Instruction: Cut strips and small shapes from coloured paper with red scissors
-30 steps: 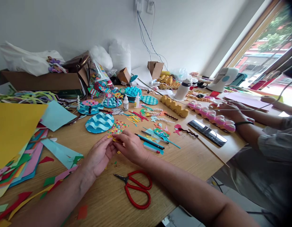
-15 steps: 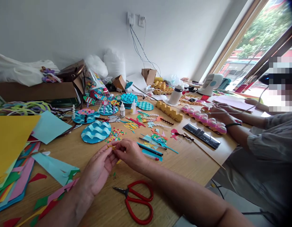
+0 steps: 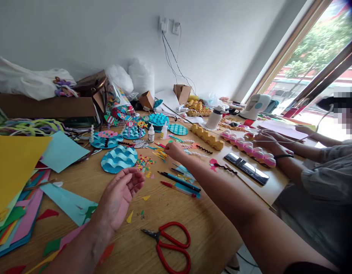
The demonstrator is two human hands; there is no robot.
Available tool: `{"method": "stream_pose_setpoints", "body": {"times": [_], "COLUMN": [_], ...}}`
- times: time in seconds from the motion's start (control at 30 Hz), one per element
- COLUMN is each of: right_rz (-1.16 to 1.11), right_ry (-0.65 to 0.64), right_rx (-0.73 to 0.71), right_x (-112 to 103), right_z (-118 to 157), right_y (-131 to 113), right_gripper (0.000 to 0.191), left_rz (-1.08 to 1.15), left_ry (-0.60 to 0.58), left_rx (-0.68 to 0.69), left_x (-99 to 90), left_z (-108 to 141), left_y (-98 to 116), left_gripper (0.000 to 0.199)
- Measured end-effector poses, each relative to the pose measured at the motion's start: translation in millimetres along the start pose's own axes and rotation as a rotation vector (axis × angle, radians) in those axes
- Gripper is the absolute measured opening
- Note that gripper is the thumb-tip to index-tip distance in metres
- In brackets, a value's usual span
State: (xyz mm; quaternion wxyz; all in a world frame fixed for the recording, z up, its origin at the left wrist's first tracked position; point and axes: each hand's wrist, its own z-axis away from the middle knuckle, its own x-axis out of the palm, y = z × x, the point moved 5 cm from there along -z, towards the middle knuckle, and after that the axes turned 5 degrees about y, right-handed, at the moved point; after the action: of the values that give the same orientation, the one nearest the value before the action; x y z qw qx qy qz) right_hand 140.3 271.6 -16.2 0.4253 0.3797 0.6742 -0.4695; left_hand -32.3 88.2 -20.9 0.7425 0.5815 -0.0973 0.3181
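My left hand [image 3: 123, 194] is raised over the table, palm turned inward, fingers loosely curled and apart, with nothing seen in it. Farther forward, my right hand [image 3: 175, 151] reaches to the thin yellow and red paper strips [image 3: 159, 153]; its fingers are pressed together, and what they hold, if anything, is hidden. A blue disc with wavy pale strips [image 3: 119, 158] lies just beyond my left hand, beside small colourful paper bits [image 3: 144, 163]. Red-handled scissors [image 3: 172, 243] rest near the front edge. Small yellow scraps [image 3: 130, 217] lie between the scissors and my left hand.
Coloured paper sheets [image 3: 19, 167] cover the left side. Two glue bottles [image 3: 151, 134], a white flask [image 3: 214, 118] and egg-carton strips [image 3: 206, 137] stand farther back. Pens [image 3: 181, 182] and a phone [image 3: 246, 168] lie to the right, near another person's hands [image 3: 265, 140].
My right hand has left my left hand and moved forward to the strips. My left hand has loosened, and the yellow piece is no longer seen in it. Yellow scraps now show on the table.
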Motion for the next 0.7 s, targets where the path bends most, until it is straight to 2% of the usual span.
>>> {"method": "stream_pose_setpoints", "body": {"times": [0.1,0.23,0.33,0.43,0.53,0.57,0.63,0.7], "right_rz": [-0.013,-0.053,-0.113,-0.223,-0.585,-0.699,-0.96,-1.176], "right_ry": [0.015,0.061,0.059,-0.003,-0.193,-0.292,-0.503,-0.706], "right_rx": [-0.016,-0.029,-0.067,-0.143,-0.239,-0.224,-0.177,-0.106], "right_x": [-4,-23,-32,-37,-40,-38,-34,-26], "right_z": [-1,9,27,53,87,100,128,157], "right_y": [3,3,-9,-38,-81,-96,-127,-159], "right_gripper": [0.015,0.019,0.02,0.02,0.013,0.012,0.012,0.019], "left_rz": [-0.01,-0.012,0.013,-0.006,-0.085,-0.128,-0.227,-0.228], "left_ry": [-0.006,-0.019,-0.029,-0.074,-0.031,0.006,0.042,0.012], "left_rx": [0.043,0.12,0.241,0.417,0.57,0.616,0.697,0.731], "left_x": [-0.9,-0.1,3.3,11.8,20.7,24.0,34.1,46.4], "left_z": [-1,-2,4,18,33,37,46,53], "left_y": [7,27,59,105,155,171,199,220], "left_gripper": [0.015,0.016,0.021,0.026,0.027,0.028,0.044,0.052]}}
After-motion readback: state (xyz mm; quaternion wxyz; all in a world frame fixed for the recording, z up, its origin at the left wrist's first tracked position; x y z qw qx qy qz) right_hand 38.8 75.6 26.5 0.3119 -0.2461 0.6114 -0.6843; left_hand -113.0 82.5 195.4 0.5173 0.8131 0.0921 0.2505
